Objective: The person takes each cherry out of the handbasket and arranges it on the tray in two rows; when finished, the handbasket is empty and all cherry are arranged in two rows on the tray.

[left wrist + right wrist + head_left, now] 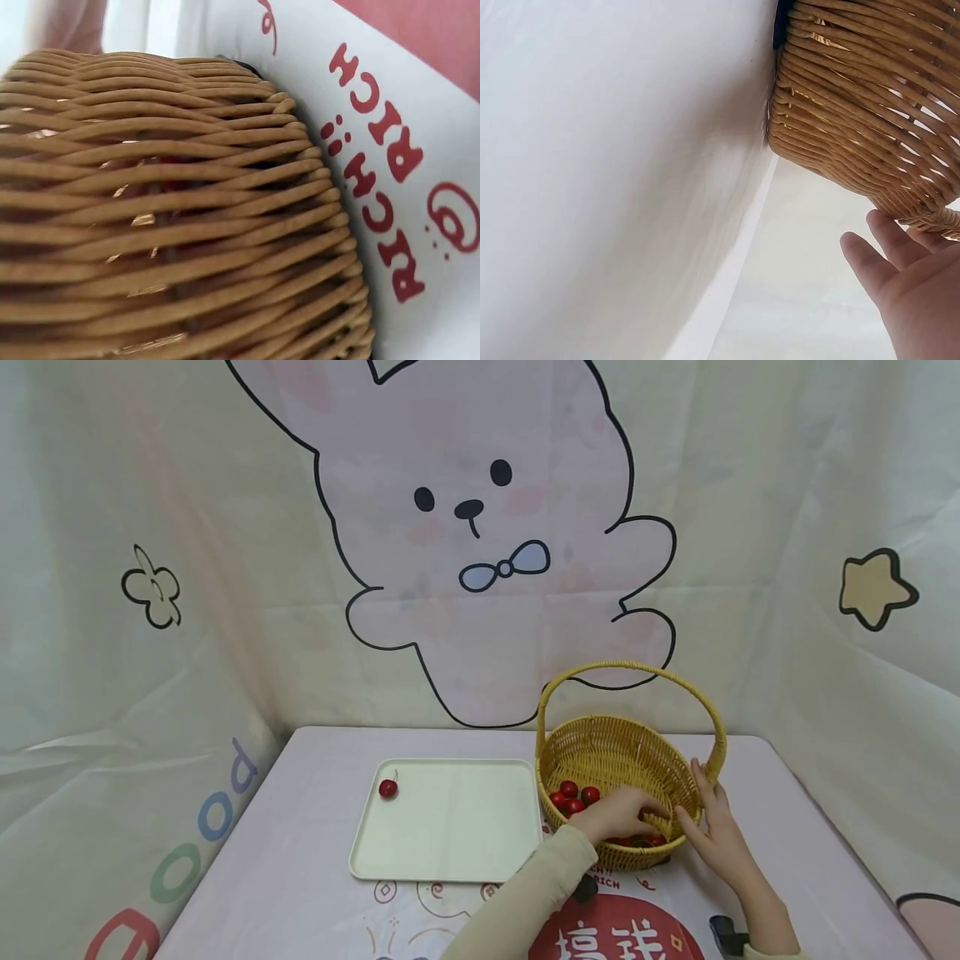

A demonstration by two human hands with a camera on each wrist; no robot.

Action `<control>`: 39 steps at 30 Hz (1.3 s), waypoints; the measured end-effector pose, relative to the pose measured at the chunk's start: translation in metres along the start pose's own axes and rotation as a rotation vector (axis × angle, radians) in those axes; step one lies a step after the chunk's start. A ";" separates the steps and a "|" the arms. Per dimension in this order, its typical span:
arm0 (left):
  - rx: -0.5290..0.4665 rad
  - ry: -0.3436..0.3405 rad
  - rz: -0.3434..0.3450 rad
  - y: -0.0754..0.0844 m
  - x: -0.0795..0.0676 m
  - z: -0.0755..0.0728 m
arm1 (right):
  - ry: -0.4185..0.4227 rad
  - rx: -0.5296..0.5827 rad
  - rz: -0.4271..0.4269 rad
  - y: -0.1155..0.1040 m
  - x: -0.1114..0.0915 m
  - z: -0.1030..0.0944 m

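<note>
A yellow wicker basket [600, 752] with a tall arched handle stands on the right part of the table, holding several red cherries [568, 790]. My left hand [622, 814] reaches over the near rim into it, fingers bent above the cherries at the front right; whether it holds one is hidden. In the left wrist view, the woven wall [165, 217] blocks that hand's work. My right hand [716, 835] touches the basket's right side by the handle's foot. Its fingers [877, 255] look extended against the basket in the right wrist view.
Left of the basket lies a cream rectangular tray [450, 818], with a single stemmed cherry [387, 788] at its upper left. The table [300, 827] bears a printed cloth with a red circle near the front. A cartoon-printed curtain [480, 635] hangs behind.
</note>
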State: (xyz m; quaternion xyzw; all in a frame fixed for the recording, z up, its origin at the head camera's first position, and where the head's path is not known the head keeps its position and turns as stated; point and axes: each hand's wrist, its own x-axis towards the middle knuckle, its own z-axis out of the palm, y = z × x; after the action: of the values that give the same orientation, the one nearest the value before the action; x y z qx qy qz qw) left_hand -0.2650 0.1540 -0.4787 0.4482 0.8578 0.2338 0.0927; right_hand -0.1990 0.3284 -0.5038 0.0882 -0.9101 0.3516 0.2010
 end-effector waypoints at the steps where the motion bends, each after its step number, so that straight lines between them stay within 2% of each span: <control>1: 0.002 -0.010 -0.001 0.000 0.001 0.001 | 0.000 0.002 -0.002 0.000 0.000 0.000; 10: -0.013 -0.051 -0.002 -0.002 0.005 0.004 | 0.002 -0.012 -0.006 -0.001 0.002 0.000; 22: 0.093 -0.124 0.038 -0.002 0.007 0.011 | -0.003 -0.010 0.007 0.001 0.000 0.000; 30: 0.104 -0.141 0.045 0.002 0.005 0.006 | 0.000 -0.016 0.001 0.002 -0.001 0.001; 39: 0.170 -0.121 0.064 0.000 0.008 0.009 | 0.003 -0.020 0.006 0.002 -0.001 0.001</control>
State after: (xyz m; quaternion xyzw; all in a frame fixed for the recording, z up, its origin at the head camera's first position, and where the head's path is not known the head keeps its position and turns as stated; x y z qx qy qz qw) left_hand -0.2663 0.1636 -0.4856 0.4950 0.8526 0.1355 0.0985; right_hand -0.1992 0.3294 -0.5063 0.0832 -0.9136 0.3430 0.2021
